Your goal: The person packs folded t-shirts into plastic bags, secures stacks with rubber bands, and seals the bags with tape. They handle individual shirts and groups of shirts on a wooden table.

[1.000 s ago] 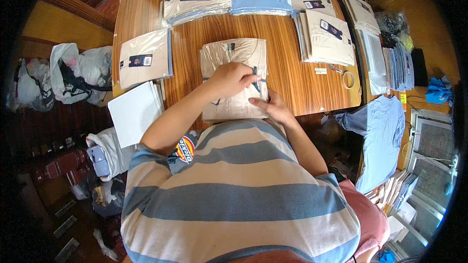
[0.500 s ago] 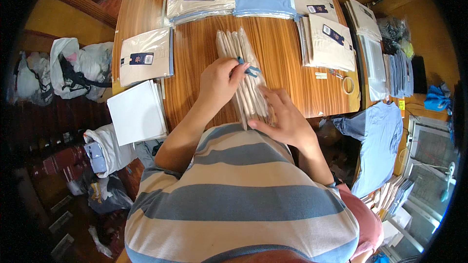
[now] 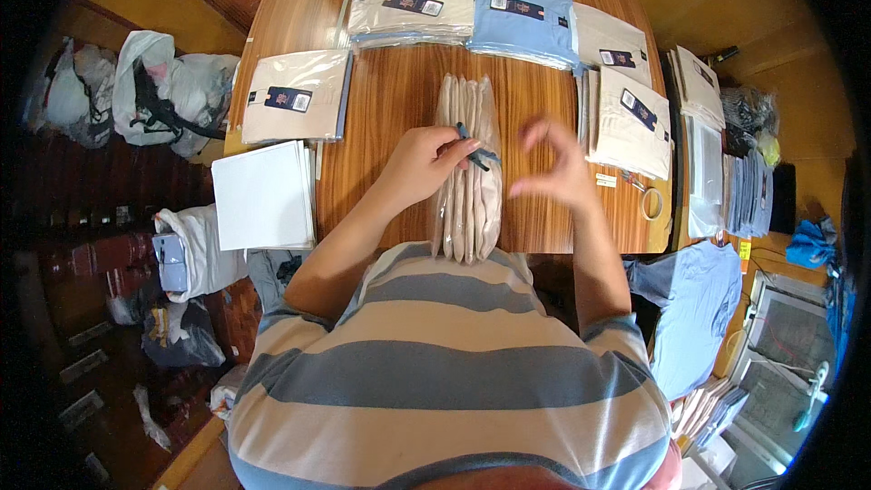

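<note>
A bundle of several folded beige garments in clear plastic bags (image 3: 468,213) lies in front of me on the table, its stacked edges facing up. A dark blue strip (image 3: 481,158) of cloth or band crosses the top of the bundle. My left hand (image 3: 426,163) pinches that strip between thumb and fingers, its ends sticking out past the fingertips. To the right of the bundle my right hand (image 3: 558,168) hovers apart from it, thumb and fingers spread with nothing between them, slightly blurred.
Bagged beige garments (image 3: 413,2) and blue ones (image 3: 522,18) line the wooden table's (image 3: 390,100) far side. White sheets (image 3: 263,200) stand at the left edge. At the right lie another bagged stack (image 3: 631,122), scissors (image 3: 632,181) and a tape roll (image 3: 650,204). A blue shirt (image 3: 694,308) hangs beyond.
My right hand has come off the bundle and moved right, its fingers spreading. The left hand still grips the strip. The bundle now lies straighter, and the whole view has shifted.
</note>
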The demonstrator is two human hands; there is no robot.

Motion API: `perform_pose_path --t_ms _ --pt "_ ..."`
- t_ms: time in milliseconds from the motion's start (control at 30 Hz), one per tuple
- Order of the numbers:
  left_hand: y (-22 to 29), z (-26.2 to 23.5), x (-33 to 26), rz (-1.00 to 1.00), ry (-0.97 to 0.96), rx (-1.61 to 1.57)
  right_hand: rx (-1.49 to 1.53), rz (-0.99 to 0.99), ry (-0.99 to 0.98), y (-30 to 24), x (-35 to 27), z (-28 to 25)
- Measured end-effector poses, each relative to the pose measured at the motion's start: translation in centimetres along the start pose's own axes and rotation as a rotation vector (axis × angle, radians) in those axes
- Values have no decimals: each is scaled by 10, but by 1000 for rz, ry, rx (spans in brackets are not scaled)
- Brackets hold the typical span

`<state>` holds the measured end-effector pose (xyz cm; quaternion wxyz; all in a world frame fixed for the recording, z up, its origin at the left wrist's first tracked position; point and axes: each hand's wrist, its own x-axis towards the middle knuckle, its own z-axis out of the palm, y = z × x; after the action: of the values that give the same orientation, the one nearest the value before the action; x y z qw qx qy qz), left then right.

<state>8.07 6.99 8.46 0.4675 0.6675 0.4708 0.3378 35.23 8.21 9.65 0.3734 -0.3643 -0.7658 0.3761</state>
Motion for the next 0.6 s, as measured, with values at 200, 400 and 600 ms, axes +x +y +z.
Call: perform_pose_path --t_ms 200,400,600 --pt "13 6 10 9 -37 -48 361 161 -122 72 110 13" --pt "-6 10 11 -56 -24 -105 455 496 -13 88 93 44" --pt "8 13 7 -48 30 -104 -452 -103 70 -30 28 13"
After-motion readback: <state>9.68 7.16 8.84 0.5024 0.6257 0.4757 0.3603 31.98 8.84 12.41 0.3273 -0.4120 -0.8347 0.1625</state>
